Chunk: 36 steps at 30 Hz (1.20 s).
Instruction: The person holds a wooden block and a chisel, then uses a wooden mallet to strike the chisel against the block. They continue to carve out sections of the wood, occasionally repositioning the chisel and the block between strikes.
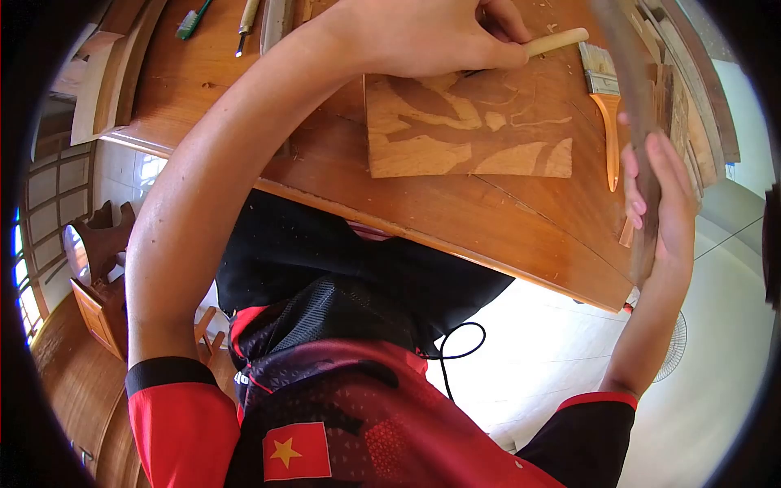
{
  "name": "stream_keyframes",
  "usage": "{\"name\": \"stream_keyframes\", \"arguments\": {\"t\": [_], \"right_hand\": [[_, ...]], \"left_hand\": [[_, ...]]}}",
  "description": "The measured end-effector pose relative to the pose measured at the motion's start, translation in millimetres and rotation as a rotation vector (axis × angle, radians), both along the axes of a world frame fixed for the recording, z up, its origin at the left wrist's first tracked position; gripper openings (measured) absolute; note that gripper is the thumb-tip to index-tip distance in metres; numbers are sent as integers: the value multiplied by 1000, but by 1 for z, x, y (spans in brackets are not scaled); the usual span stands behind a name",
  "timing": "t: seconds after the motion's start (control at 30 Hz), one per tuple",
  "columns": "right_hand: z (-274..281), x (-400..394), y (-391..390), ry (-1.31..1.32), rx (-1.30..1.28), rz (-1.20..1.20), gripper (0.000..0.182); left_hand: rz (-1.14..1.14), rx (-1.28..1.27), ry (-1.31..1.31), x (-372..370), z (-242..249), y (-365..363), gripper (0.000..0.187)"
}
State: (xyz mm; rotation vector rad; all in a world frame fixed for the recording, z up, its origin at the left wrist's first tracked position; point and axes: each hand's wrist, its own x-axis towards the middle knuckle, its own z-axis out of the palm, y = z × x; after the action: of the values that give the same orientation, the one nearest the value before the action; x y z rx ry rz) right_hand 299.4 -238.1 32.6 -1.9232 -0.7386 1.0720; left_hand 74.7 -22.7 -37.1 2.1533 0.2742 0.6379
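Observation:
My left hand (439, 41) reaches across the upper middle, its fingers closed around a carving chisel with a pale wooden handle (558, 41). Most of its blade is hidden by the hand; a small dark part shows at the carved panel's upper edge. Under that hand lies the flat wooden panel (423, 156), with lighter shapes standing out against darker recesses. On the right, my right hand (671, 191) is wrapped around a long, dark wooden bar (633, 81). The bar stands roughly upright in view and is blurred. A flat paintbrush (606, 106) with an orange handle lies between panel and bar.
A green-ended brush (189, 23) and another carving tool (247, 24) lie at the table's upper left. Wooden pieces stand at the left (106, 81) and wooden boards at the right (691, 81). The table's front edge (423, 246) slants above my lap.

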Motion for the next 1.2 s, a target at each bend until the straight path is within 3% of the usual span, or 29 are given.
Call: {"name": "stream_keyframes", "arguments": {"t": [0.07,0.33,0.43,0.53,0.63,0.73,0.83,0.93,1.13,1.2], "right_hand": [[6,-1,2,-21,-91,35,47],[5,1,6,-46,40,-11,49],[5,5,1,-28,-128,75,49],[0,5,0,-24,27,7,48],[2,1,1,-17,-126,43,48],[-2,4,4,-44,62,-17,48],[5,1,4,-39,-96,68,49],[4,9,8,-54,22,51,49],[12,9,6,-88,-104,117,49],[4,8,10,-94,5,56,49]], "left_hand": [[12,27,6,-4,10,-4,33],[47,62,24,-7,12,-9,34],[42,25,43,-6,11,-6,34],[7,-77,60,-3,7,1,35],[45,-120,109,0,11,-1,35],[110,-82,170,6,11,-5,35],[74,-108,151,1,16,-5,35],[-10,-139,73,-6,19,0,34],[67,-89,94,8,2,-1,33],[65,-91,83,8,2,-3,33]]}}
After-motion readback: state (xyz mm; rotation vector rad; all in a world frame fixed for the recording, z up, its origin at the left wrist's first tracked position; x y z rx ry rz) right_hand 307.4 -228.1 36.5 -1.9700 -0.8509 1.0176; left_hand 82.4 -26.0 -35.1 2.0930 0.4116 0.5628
